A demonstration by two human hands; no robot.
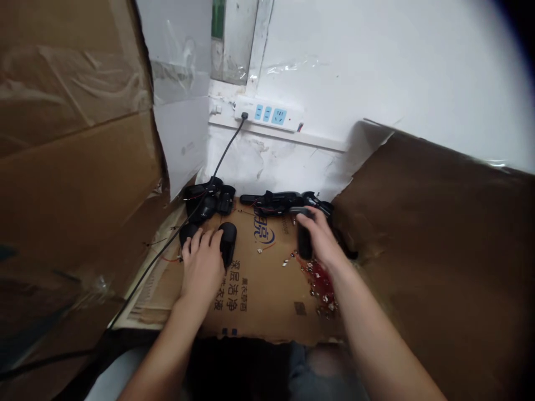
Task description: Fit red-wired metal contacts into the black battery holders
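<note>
My left hand [203, 256] lies over a black plastic part [228, 236] on the left of the cardboard, its fingers curled over the top. Rounded black ends show on both sides of the fingers; the grip underneath is hidden. A black, elongated plastic housing [305, 240] hangs from my right hand [320, 231], pinched between thumb and fingers. Below that hand lies a pile of small metal-tipped pieces with red wires [321, 284]. Behind my left hand is a cluster of black housings [209, 201]. A row of similar black parts [276, 201] lies along the back.
The printed cardboard surface [263, 301] has tall cardboard walls at left [75, 167] and right [438, 239]. A white power strip [270, 113] is on the back wall. Its black cable [228, 147] runs down past my left hand.
</note>
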